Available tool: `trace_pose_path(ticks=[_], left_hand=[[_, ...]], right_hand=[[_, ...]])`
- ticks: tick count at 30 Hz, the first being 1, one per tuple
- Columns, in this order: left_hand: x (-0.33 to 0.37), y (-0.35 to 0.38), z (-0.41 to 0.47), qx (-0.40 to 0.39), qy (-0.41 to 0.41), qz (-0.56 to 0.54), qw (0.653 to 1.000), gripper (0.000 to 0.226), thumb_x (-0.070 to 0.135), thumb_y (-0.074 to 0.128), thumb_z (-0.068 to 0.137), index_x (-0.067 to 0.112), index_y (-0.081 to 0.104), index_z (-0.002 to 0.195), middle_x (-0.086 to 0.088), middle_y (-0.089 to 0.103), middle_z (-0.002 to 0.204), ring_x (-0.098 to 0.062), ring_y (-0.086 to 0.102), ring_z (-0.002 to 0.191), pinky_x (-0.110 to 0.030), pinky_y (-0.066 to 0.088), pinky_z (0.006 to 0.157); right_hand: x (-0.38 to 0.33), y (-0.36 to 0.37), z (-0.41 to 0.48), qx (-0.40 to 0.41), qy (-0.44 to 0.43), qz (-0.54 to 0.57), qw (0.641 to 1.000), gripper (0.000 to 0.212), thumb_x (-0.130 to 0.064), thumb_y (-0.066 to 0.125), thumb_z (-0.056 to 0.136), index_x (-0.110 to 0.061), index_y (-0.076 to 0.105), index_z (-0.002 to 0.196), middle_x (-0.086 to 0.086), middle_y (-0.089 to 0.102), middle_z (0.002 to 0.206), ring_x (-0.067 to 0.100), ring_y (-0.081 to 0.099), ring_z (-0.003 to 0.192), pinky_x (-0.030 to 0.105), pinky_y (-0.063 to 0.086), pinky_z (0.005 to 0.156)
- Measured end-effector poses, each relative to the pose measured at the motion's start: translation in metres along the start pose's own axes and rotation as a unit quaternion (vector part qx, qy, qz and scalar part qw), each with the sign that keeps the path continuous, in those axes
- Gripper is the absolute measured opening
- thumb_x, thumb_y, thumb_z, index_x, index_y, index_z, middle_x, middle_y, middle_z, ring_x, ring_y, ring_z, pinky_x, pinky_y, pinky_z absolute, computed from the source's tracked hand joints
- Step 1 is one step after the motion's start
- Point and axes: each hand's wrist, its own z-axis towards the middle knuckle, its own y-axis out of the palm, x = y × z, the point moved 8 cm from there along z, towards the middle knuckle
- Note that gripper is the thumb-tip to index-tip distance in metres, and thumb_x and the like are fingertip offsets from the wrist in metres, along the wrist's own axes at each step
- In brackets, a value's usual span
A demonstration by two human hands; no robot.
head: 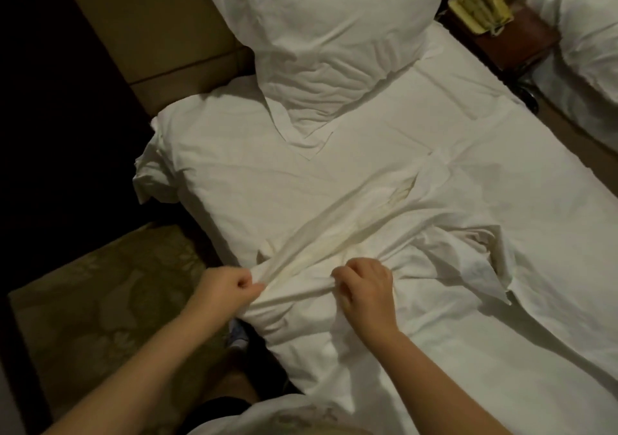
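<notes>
A white sheet lies rumpled across the bed, bunched into folds near the bed's left edge. My left hand is a fist gripping a gathered fold at that edge. My right hand grips the same bunched fold a little further in, its fingers curled into the cloth. The fold stretches taut between the two hands. A large white pillow leans at the head of the bed.
A tan padded headboard stands at the upper left. Patterned carpet lies left of the bed. A dark wooden nightstand with a yellowish telephone sits at the upper right, beside a second white bed.
</notes>
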Motion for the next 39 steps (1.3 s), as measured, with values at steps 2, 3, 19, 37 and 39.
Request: trace_pose_path(ticks=[2, 3, 19, 37, 39], left_hand=[[-0.002, 0.005, -0.020, -0.011, 0.021, 0.037, 0.999, 0.021, 0.028, 0.068, 0.085, 0.015, 0.064, 0.069, -0.001, 0.061, 0.070, -0.009, 0.050, 0.063, -0.019, 0.036, 0.059], [-0.004, 0.009, -0.025, -0.022, 0.015, 0.039, 0.999, 0.012, 0.029, 0.067, 0.086, 0.018, 0.072, 0.085, 0.001, 0.067, 0.085, -0.009, 0.056, 0.074, -0.016, 0.039, 0.065], [0.069, 0.070, 0.058, -0.048, 0.184, 0.284, 0.940, 0.022, 0.022, 0.047, 0.093, 0.022, 0.061, 0.108, -0.002, 0.049, 0.119, -0.024, 0.045, 0.108, -0.032, 0.037, 0.088], [-0.027, 0.053, 0.067, -0.176, 0.080, 0.309, 0.931, 0.027, 0.016, 0.046, 0.094, 0.015, 0.062, 0.115, -0.006, 0.058, 0.118, -0.024, 0.056, 0.103, -0.032, 0.048, 0.088], [-0.008, 0.022, 0.060, -0.056, 0.154, 0.261, 0.951, 0.028, 0.021, 0.046, 0.093, 0.024, 0.062, 0.116, 0.001, 0.057, 0.117, -0.022, 0.055, 0.104, -0.029, 0.046, 0.082]], right_hand=[[-0.008, -0.006, -0.010, 0.010, -0.028, 0.010, 1.000, 0.016, -0.016, 0.049, 0.073, -0.021, 0.063, 0.078, -0.004, 0.056, 0.078, 0.011, 0.043, 0.081, 0.023, 0.024, 0.075], [-0.009, -0.008, -0.014, 0.013, -0.039, 0.010, 0.999, 0.016, -0.016, 0.049, 0.074, -0.022, 0.062, 0.082, -0.004, 0.057, 0.081, 0.011, 0.044, 0.082, 0.023, 0.025, 0.077], [-0.004, 0.003, 0.022, -0.096, -0.046, -0.116, 0.988, 0.005, -0.025, 0.060, 0.078, -0.027, 0.064, 0.081, -0.011, 0.061, 0.078, 0.017, 0.060, 0.079, 0.030, 0.030, 0.085], [-0.045, 0.067, 0.052, -0.409, -0.085, -0.140, 0.898, 0.028, -0.019, 0.039, 0.097, -0.017, 0.066, 0.103, 0.002, 0.064, 0.096, 0.024, 0.058, 0.087, 0.030, 0.033, 0.074], [-0.043, 0.052, 0.056, -0.393, -0.092, -0.158, 0.901, 0.027, -0.023, 0.040, 0.097, -0.021, 0.063, 0.110, 0.000, 0.063, 0.101, 0.023, 0.059, 0.094, 0.031, 0.038, 0.080]])
